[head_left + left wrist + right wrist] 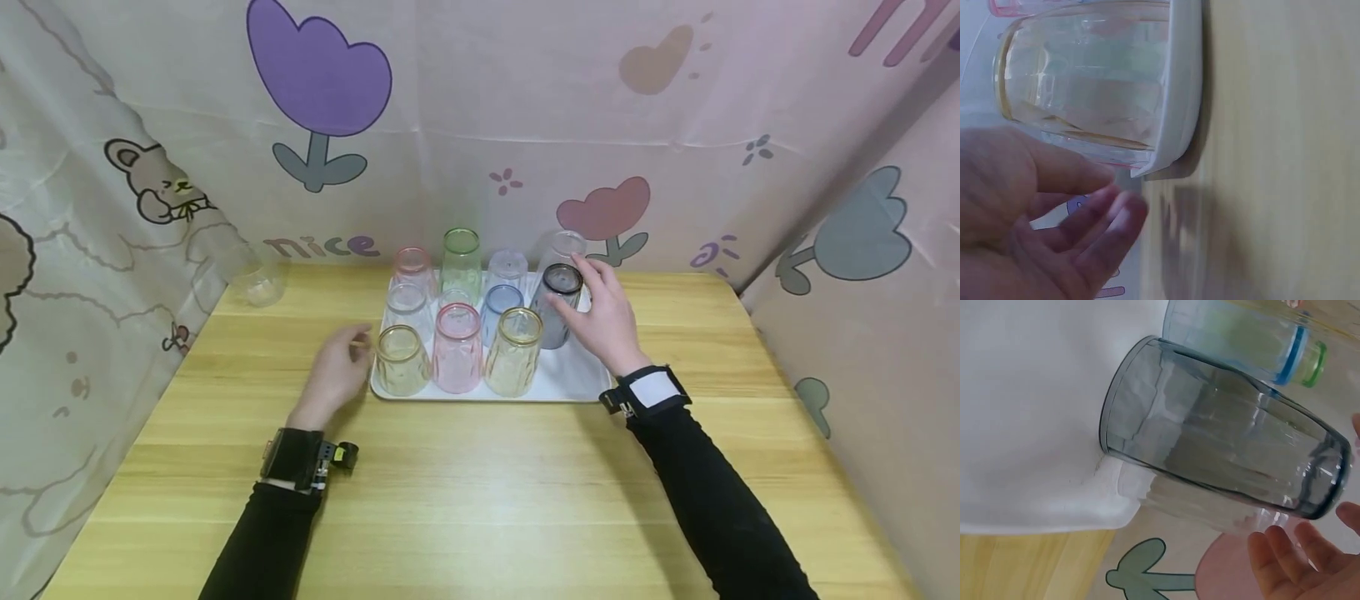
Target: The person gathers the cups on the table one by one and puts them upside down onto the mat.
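Observation:
Several tinted glasses stand upside down, wide rims down, on a white tray (570,383). My right hand (603,321) is at the upper end of a dark grey glass (553,321), thumb and fingers spread on either side. In the right wrist view its fingertips (1272,544) lie beside the narrow end of that glass; contact is hard to tell. My left hand (339,371) is at the tray's left edge, fingers loosely bent with nothing in them. Nearest to it stands an amber glass (402,362), also large in the left wrist view.
On the tray are also pink (457,350), yellow (513,354), blue (501,312), green (461,258) and clear glasses. A clear glass (264,287) stands apart at the table's back left corner. Printed curtains (465,100) hang behind and beside the wooden table (480,500).

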Demonstrator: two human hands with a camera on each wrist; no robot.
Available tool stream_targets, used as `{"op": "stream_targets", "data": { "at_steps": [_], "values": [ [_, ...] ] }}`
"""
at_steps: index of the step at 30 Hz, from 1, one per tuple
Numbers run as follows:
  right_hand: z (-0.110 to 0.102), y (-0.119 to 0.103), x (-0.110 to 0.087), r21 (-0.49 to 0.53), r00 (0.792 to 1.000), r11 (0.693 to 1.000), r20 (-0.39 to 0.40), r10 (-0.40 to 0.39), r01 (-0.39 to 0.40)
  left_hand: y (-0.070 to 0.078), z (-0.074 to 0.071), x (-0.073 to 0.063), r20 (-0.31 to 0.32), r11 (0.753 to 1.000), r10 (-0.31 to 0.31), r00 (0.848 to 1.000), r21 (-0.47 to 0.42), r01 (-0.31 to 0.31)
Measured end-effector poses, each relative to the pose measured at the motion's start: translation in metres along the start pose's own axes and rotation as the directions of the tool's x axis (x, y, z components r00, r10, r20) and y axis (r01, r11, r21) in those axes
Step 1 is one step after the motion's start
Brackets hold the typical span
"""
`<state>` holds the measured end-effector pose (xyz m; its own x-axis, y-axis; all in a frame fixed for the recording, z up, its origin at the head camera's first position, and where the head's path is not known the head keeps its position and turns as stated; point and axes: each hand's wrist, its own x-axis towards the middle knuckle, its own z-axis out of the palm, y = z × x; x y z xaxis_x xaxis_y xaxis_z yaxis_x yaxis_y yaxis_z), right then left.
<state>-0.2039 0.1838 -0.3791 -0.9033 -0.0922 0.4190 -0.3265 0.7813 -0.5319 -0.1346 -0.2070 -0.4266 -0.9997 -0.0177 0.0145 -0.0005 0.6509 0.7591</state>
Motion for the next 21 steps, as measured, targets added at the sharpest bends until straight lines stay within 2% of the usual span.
{"op": "stream_targets", "data": {
  "at_steps": [2,4,8,12,14,19,21],
  "values": [
    [-0.003,0.001,-0.003,0.013,1.000,1.000,-0.030,-0.002,0.002,0.001,-0.002,0.001,-0.064,0.999,0.032,0.997,-0.006,-0.033],
    [-0.005,0.002,-0.006,0.029,0.999,1.000,-0.051,0.002,-0.001,0.002,-0.005,0.001,-0.138,0.998,0.059,0.989,-0.011,-0.061],
    [-0.009,0.007,-0.014,0.066,0.997,0.998,-0.069,0.026,-0.022,0.003,-0.010,0.004,-0.289,0.995,0.094,0.953,-0.004,-0.100],
    [-0.009,0.015,-0.022,0.088,0.996,0.994,-0.063,0.069,-0.063,0.000,-0.015,0.009,-0.418,0.994,0.099,0.903,0.002,-0.108],
    [-0.010,0.019,-0.026,0.083,0.994,0.992,-0.051,0.095,-0.091,-0.002,-0.018,0.012,-0.478,0.994,0.096,0.873,-0.003,-0.111],
    [-0.011,0.028,-0.035,-0.010,0.986,0.986,0.027,0.166,-0.166,-0.010,-0.030,0.018,-0.604,0.994,0.061,0.795,-0.036,-0.104],
    [-0.011,0.032,-0.037,-0.062,0.976,0.979,0.081,0.201,-0.196,-0.013,-0.036,0.020,-0.637,0.995,0.021,0.771,-0.062,-0.078]
  ]
}}
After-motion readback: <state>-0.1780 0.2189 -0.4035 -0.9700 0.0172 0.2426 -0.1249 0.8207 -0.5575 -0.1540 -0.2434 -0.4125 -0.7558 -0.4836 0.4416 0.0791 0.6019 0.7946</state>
